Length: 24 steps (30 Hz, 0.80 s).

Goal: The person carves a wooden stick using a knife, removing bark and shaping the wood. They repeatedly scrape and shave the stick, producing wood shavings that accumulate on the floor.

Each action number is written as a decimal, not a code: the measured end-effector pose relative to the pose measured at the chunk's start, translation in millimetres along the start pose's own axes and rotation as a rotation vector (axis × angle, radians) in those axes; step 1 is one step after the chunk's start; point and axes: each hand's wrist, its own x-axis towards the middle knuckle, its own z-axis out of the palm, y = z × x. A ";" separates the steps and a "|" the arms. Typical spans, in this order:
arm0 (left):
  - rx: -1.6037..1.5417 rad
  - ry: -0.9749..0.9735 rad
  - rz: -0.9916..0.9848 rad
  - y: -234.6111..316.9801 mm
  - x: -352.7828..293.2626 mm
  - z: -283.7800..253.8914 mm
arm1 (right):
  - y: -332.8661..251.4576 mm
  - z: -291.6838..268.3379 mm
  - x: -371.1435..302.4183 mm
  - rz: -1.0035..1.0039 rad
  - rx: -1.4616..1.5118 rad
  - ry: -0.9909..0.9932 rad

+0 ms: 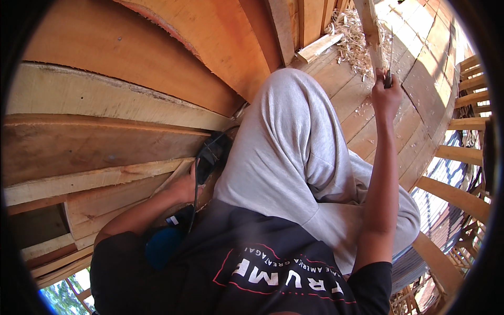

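My right hand (pixel 387 98) reaches far forward on the right, closed round the dark handle of a long thin-bladed knife (pixel 390 52). The blade points away from me and shows nearly edge-on. Alongside it runs a pale wooden stick (pixel 369 26), its near end at my thumb. Whether my fingers also grip the stick, I cannot tell. At my left hip, my left hand (pixel 184 186) is closed at a black corded object (pixel 211 152). That object's kind is unclear, and some of my fingers are hidden against it.
Curly wood shavings (pixel 354 44) lie heaped on the plank floor (pixel 349 86), beside a short wood offcut (pixel 319 48). Large boards (pixel 131 47) form a wall on my left. A slatted railing (pixel 457 199) borders the right. My bent knee (pixel 291 105) rises between my hands.
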 end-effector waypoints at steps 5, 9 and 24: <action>-0.012 -0.006 -0.060 9.2 -4.2 -2.3 | 15.5 5.9 6.8 -0.108 0.001 0.054; 0.000 0.015 -0.093 3.9 -2.7 4.5 | 18.4 4.6 8.9 -0.081 0.047 0.021; -0.243 -0.055 -0.046 -22.7 7.2 40.4 | 19.2 5.2 9.8 -0.167 0.043 0.053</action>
